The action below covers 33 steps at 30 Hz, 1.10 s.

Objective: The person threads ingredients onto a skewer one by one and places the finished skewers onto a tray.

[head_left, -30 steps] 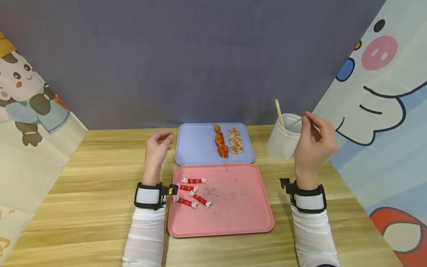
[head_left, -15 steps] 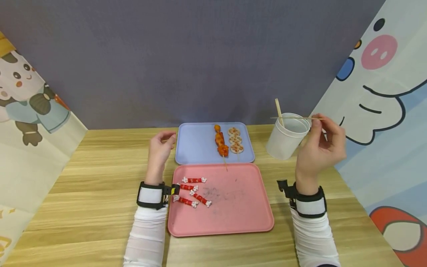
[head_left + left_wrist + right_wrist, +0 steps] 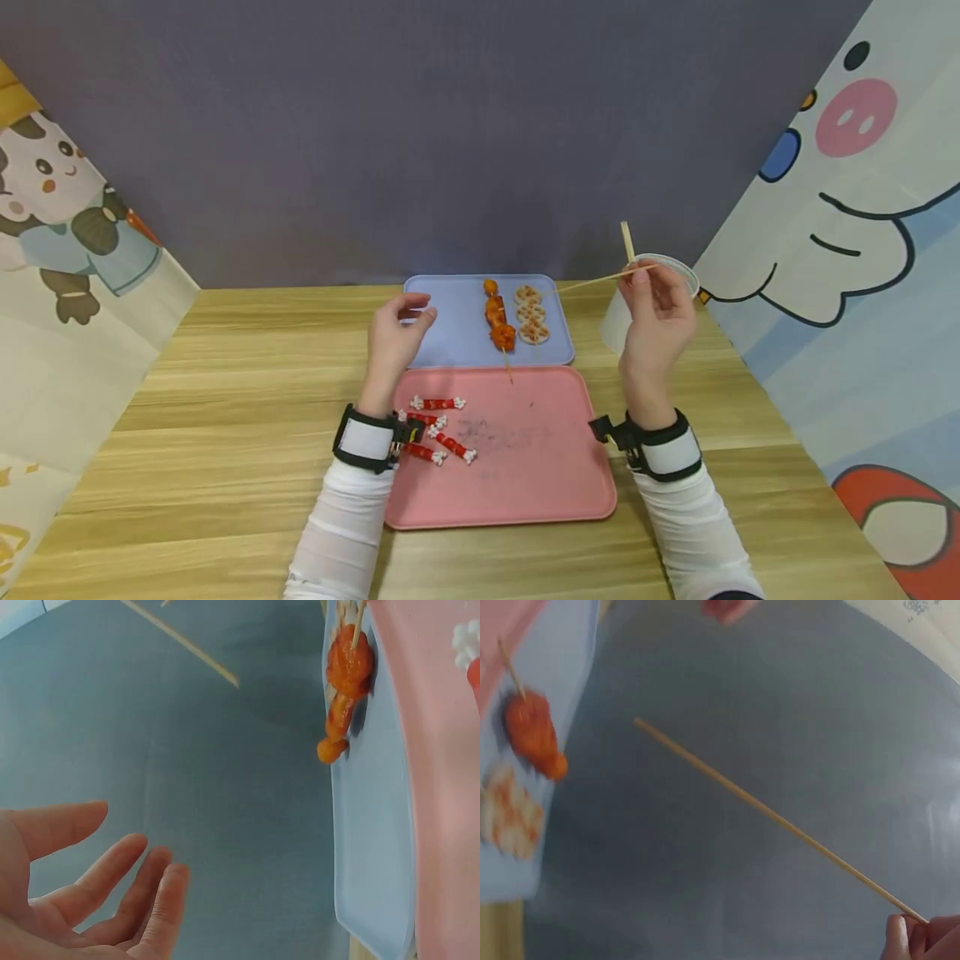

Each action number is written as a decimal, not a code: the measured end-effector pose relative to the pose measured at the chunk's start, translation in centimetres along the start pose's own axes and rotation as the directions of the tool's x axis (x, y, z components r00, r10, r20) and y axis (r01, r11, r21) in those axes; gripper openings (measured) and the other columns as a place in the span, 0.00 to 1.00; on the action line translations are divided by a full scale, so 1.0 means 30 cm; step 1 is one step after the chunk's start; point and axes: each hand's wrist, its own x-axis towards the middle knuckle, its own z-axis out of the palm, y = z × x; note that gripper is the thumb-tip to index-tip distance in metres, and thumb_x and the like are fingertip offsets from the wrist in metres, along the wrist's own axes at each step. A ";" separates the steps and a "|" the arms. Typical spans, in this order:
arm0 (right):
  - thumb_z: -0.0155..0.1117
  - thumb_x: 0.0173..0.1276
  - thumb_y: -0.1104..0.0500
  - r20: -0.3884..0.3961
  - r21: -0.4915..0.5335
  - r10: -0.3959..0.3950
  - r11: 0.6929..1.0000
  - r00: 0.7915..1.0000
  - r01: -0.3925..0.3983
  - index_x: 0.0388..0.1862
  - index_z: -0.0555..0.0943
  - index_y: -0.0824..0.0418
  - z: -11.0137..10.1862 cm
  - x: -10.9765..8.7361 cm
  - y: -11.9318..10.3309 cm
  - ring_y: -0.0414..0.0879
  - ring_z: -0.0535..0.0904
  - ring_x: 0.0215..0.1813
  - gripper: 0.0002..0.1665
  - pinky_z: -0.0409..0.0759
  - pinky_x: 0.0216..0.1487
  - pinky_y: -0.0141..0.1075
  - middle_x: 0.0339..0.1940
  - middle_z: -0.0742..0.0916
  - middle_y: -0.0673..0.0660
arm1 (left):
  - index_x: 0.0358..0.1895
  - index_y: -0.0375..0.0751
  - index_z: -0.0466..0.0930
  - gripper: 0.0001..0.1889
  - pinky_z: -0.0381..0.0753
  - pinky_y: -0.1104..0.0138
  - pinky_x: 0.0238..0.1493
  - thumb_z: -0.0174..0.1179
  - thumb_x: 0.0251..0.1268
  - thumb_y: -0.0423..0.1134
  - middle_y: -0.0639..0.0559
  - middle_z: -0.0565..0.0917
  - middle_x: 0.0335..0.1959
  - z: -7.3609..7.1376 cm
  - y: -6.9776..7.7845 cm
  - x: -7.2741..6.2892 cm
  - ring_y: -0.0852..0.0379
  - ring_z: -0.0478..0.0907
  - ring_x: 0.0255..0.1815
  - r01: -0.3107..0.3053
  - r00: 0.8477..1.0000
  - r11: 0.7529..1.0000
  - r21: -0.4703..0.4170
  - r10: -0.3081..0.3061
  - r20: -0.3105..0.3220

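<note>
My right hand [image 3: 658,321] pinches a thin bamboo skewer [image 3: 769,814] near one end, in front of the white cup [image 3: 617,321]. The skewer's free end points left over the blue tray [image 3: 450,325]. My left hand [image 3: 397,337] is raised at that tray's left side, fingers loosely bent with nothing between them. On the blue tray lie a skewer of orange-red food pieces [image 3: 495,312] and a skewer of round lotus-root slices [image 3: 531,312]. Several red pieces with white knobbed ends [image 3: 453,447] lie on the pink tray [image 3: 540,492], partly hidden by the left wrist strap.
Light wooden sticks [image 3: 627,242] stand in the cup behind my right hand. A grey wall [image 3: 420,133] closes off the back of the wooden table [image 3: 247,433]. Cartoon-printed panels [image 3: 847,208] stand on both sides.
My right hand has lifted the skewer out of the cup and carried it left, its tip swinging toward the blue tray. My left hand has shifted right, to the tray's left edge.
</note>
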 end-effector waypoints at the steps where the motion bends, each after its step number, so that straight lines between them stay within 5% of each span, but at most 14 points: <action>1: 0.63 0.62 0.68 0.008 0.024 0.042 0.999 0.999 -0.042 0.41 0.80 0.72 0.003 -0.005 0.010 0.50 0.84 0.39 0.10 0.83 0.46 0.36 0.37 0.85 0.62 | 0.48 0.33 0.81 0.14 0.80 0.56 0.49 0.63 0.59 0.34 0.38 0.84 0.47 0.005 0.002 -0.001 0.44 0.80 0.46 -0.015 1.000 1.000 -0.002 0.015 0.002; 5: 0.62 0.63 0.69 0.023 0.093 0.215 0.972 0.976 -0.216 0.40 0.80 0.70 0.015 -0.027 0.049 0.48 0.83 0.40 0.07 0.83 0.46 0.34 0.37 0.84 0.60 | 0.48 0.34 0.82 0.14 0.80 0.55 0.50 0.64 0.58 0.34 0.39 0.84 0.46 0.029 0.007 -0.006 0.44 0.80 0.47 -0.078 0.997 0.997 0.018 0.077 0.024; 8: 0.61 0.64 0.68 0.033 0.038 0.317 0.947 0.948 -0.319 0.40 0.80 0.66 0.021 -0.046 0.081 0.45 0.83 0.40 0.06 0.83 0.48 0.36 0.37 0.84 0.58 | 0.50 0.36 0.82 0.16 0.79 0.54 0.50 0.64 0.58 0.36 0.40 0.83 0.47 0.052 0.015 -0.017 0.44 0.79 0.47 -0.144 0.988 0.984 0.101 0.138 0.070; 16: 0.55 0.68 0.68 0.077 -0.087 0.548 0.836 0.833 -0.542 0.45 0.74 0.68 0.043 -0.101 0.143 0.43 0.82 0.41 0.08 0.82 0.51 0.34 0.37 0.81 0.54 | 0.51 0.39 0.82 0.16 0.79 0.57 0.47 0.63 0.61 0.38 0.43 0.84 0.47 0.112 0.040 -0.053 0.46 0.79 0.46 -0.272 0.946 0.930 0.247 0.211 0.245; 20: 0.53 0.70 0.69 0.111 -0.091 0.598 0.801 0.794 -0.591 0.46 0.73 0.68 0.053 -0.123 0.148 0.43 0.82 0.43 0.07 0.81 0.51 0.35 0.38 0.81 0.54 | 0.45 0.39 0.85 0.11 0.79 0.59 0.43 0.64 0.60 0.35 0.45 0.85 0.40 0.128 0.042 -0.062 0.48 0.79 0.41 -0.298 0.939 0.919 0.260 0.234 0.251; 33: 0.51 0.70 0.70 0.157 -0.051 0.654 0.754 0.740 -0.655 0.48 0.71 0.69 0.056 -0.145 0.170 0.48 0.82 0.47 0.08 0.79 0.55 0.36 0.39 0.79 0.56 | 0.35 0.39 0.87 0.04 0.80 0.61 0.38 0.65 0.57 0.31 0.48 0.84 0.31 0.154 0.006 -0.071 0.48 0.81 0.34 -0.297 0.943 0.904 0.307 0.229 0.240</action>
